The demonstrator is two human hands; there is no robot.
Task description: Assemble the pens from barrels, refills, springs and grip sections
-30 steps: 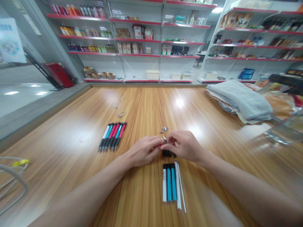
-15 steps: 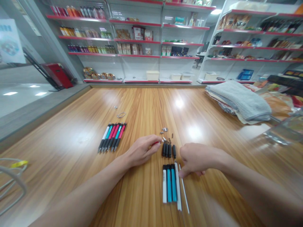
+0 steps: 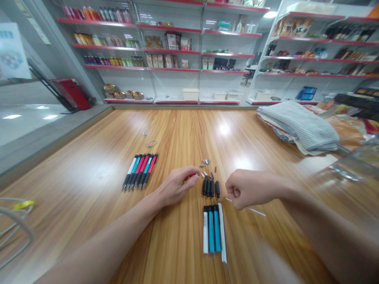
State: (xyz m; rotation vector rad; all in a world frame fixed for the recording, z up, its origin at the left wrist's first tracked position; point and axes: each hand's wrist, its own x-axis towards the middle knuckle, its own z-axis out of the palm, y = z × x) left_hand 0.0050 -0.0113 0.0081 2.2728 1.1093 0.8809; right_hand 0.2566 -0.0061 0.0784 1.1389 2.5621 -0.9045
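My left hand [image 3: 174,185] is closed around a red pen barrel [image 3: 192,175], mostly hidden by the fingers. A thin white pen refill [image 3: 257,212] slants out on both sides of my right hand [image 3: 250,188], whose fingers are curled on it. Between the hands stands a row of black rubber grips [image 3: 208,187]. Small metal pen tips [image 3: 206,161], tiny white pieces [image 3: 204,174] and springs [image 3: 215,170] lie just beyond them. Nearer to me are one white and two teal pen barrels [image 3: 211,232], with more white refills [image 3: 223,240] alongside.
Whole pens [image 3: 140,172] in white, teal and red lie in a row at left. Behind them is a small cable loop [image 3: 152,143]. Folded cloth [image 3: 299,124] and a clear container [image 3: 355,161] sit at right. A grey cable [image 3: 25,228] lies at the left edge.
My right hand has lifted a refill away from beside the others, turning it from near lengthwise to crosswise. My left hand has shifted slightly left with the red barrel.
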